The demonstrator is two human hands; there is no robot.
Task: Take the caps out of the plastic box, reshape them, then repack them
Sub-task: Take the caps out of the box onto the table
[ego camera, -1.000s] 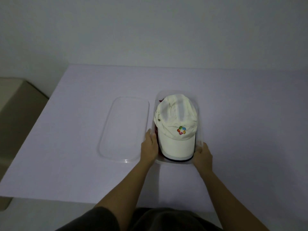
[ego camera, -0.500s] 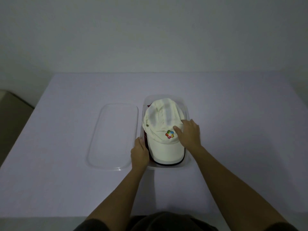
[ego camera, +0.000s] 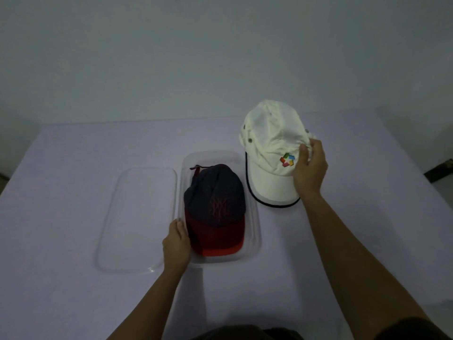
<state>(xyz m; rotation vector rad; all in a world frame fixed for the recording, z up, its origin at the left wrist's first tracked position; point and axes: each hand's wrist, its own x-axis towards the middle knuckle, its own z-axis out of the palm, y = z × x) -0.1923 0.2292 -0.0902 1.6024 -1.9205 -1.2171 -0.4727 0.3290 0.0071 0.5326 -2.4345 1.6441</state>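
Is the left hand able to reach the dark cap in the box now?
Probably yes. The left hand rests against the left wall of the plastic box, right beside the dark cap. The lid lies off to the side, and the right hand holds the white cap outside the box.

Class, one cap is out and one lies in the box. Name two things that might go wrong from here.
The right hand pinches the white cap by bunched crown fabric, so it may crease.
Only the left hand steadies the box, at one wall; lifting the dark cap might drag it onto the lid.
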